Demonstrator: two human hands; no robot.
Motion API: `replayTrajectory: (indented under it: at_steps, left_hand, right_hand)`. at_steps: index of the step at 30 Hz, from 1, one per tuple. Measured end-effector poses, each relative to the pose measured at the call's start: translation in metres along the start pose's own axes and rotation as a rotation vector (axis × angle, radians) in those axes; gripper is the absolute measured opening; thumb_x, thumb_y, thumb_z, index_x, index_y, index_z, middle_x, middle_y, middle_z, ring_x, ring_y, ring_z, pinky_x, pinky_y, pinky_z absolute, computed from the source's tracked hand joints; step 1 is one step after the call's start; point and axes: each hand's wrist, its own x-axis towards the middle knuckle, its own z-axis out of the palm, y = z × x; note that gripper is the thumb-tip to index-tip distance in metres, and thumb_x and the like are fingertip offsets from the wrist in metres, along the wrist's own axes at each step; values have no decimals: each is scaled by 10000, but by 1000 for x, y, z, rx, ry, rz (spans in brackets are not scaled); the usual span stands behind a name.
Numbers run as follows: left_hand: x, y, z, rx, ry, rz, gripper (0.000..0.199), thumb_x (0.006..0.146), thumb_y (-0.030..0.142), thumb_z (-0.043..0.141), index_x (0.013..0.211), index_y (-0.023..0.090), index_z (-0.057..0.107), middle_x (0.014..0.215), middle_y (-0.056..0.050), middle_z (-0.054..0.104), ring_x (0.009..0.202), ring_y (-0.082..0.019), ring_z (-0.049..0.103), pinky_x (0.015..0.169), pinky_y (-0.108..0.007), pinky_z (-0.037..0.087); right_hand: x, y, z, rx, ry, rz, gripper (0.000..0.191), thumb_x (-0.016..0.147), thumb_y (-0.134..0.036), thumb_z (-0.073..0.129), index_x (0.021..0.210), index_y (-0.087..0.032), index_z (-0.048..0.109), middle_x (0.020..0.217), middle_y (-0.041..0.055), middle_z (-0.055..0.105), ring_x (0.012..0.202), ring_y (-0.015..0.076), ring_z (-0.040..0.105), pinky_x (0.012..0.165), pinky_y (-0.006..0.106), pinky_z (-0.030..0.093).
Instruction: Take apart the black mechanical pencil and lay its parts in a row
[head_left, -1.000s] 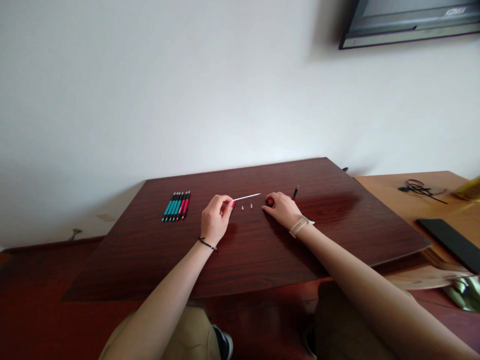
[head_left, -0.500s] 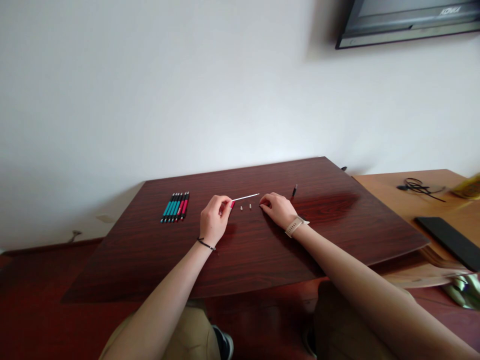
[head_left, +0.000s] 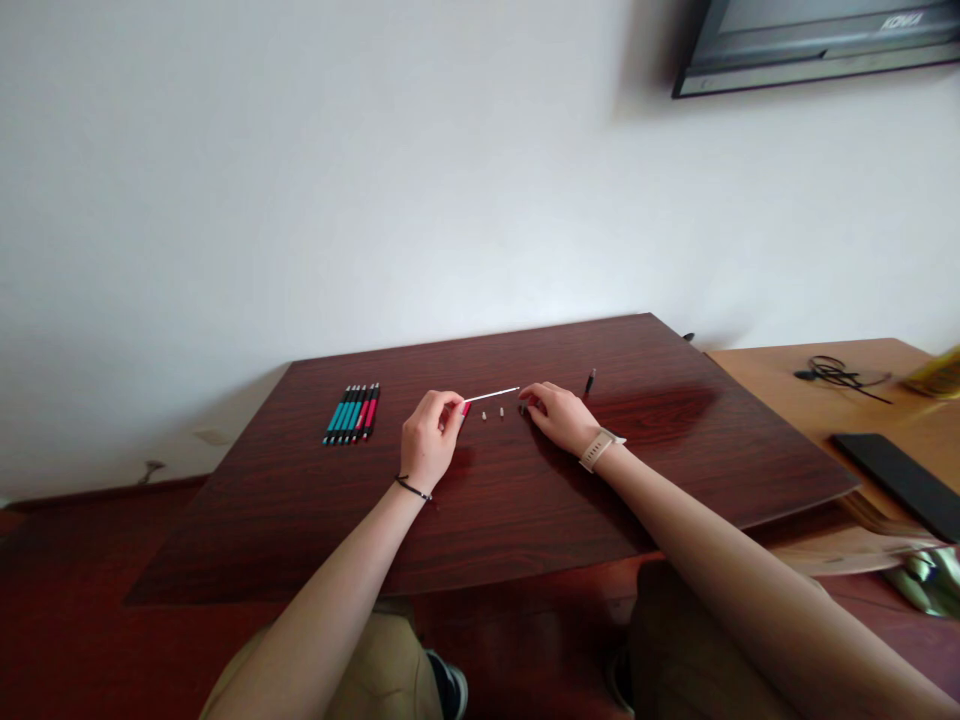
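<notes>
Here the dark wooden counter [head_left: 675,440] carries a row of teal and pink pens [head_left: 352,412] at its far left. The left hand [head_left: 429,437] has its grip clenched on a thin white refill [head_left: 491,394] with a pink end, slanting right. The right hand [head_left: 559,415] pinches a small dark piece [head_left: 523,408]. Two tiny pale parts [head_left: 493,412] lie between the hands.

No clearly legible text anywhere.

Thin white refill [head_left: 491,394], left-pinched, level
</notes>
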Motion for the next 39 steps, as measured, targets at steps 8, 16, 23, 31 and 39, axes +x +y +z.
replayTrajectory:
  at_steps: [8,16,23,31,39]
  left_hand:
    - [1,2,0,2,-5,4,149,1080,333,590,1016,221,663,944,-27,708,701,-140,603,704,-287,487]
    - [1,2,0,-4,-7,0,137,1077,321,594,1013,220,662,935,-25,702,702,-141,602,702,-284,482]
    - [1,2,1,-1,-6,3,119,1070,301,611,1009,213,661,934,-16,697,706,-130,592,709,-271,473]
    - [0,0,0,-4,-8,-2,119,1067,305,614,1017,212,667,929,-15,697,701,-128,595,700,-269,473]
    - [1,1,-1,6,-1,4,130,1070,313,608,1018,210,669,921,-14,698,691,-127,591,689,-260,472]
  right_hand:
    - [-1,-1,-2,32,-14,63,208,913,-308,809,1082,-195,763,1004,57,735,848,183,689,847,301,530]
    - [-2,-5,3,17,6,82,110,950,-296,774,1022,-213,768,1012,48,735,883,186,696,815,299,516]
    - [-1,-6,9,17,32,89,117,956,-310,763,1033,-222,767,1000,39,727,867,182,680,821,302,509]
    - [-3,-3,3,53,31,72,234,902,-270,812,1117,-217,739,974,32,733,834,181,675,800,297,506]
    - [-15,-3,-12,44,90,62,83,973,-229,686,1039,-219,734,961,40,775,864,205,716,809,313,522]
